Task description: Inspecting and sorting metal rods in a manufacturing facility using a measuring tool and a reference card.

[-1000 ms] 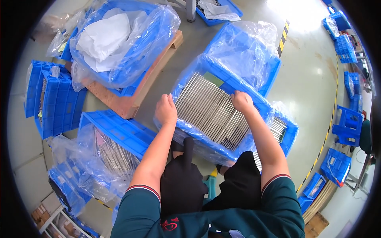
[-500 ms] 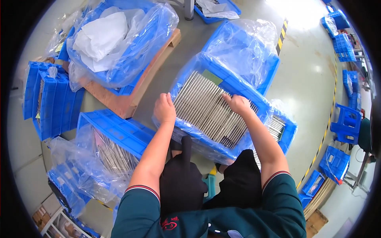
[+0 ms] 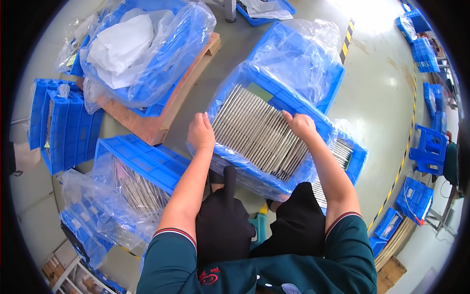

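Note:
A blue plastic crate lined with clear plastic film sits tilted in front of my knees. A tight row of thin silvery metal rods fills much of it. My left hand is closed over the crate's left rim and its film; the fingertips are hidden. At the right end of the row, my right hand is curled against the rods, its thumb lying toward their upper ends. Its other fingers are partly out of sight. A green card shows behind the rods.
Another crate of rods stands under the right side. Beyond lies a film-covered blue crate. At left are a tipped crate with rods, stacked blue crates and a wooden pallet. A blue stool stands far right.
My right hand has shifted slightly right and up, and the rods once visible to its right now end at it. The left hand stays on the rim.

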Demonstrator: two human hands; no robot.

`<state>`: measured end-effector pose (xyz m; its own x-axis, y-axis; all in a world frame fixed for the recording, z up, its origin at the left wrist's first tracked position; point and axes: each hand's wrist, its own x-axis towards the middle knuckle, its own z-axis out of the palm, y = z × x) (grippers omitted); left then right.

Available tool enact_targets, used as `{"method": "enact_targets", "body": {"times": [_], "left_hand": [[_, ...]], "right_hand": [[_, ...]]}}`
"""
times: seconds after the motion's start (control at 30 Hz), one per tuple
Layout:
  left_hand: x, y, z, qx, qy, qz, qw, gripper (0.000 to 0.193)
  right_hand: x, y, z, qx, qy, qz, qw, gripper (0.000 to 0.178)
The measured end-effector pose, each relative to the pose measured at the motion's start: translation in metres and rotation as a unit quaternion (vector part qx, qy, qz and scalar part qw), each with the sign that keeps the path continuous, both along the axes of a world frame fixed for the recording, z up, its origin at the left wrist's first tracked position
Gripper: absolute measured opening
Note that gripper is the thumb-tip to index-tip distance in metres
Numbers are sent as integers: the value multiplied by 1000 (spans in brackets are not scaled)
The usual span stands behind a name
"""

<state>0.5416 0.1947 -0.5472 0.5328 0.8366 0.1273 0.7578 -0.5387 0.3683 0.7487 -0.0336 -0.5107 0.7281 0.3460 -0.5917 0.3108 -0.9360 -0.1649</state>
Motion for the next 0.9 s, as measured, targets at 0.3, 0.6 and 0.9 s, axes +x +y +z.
{"method": "enact_targets", "body": {"times": [0.3, 0.6, 0.9], "left_hand": [[1, -2, -1, 0, -3, -10, 1000, 26], [0, -2, 1, 2, -1, -8, 1000, 27], [-4, -2, 8, -13, -4, -13, 1000, 26]], "right_hand": [[16, -14, -14, 27, 19, 2, 999, 69], [-11, -19, -28, 69, -48, 35, 996, 74], [-3, -25, -6, 77, -81, 16, 994, 61]]}}
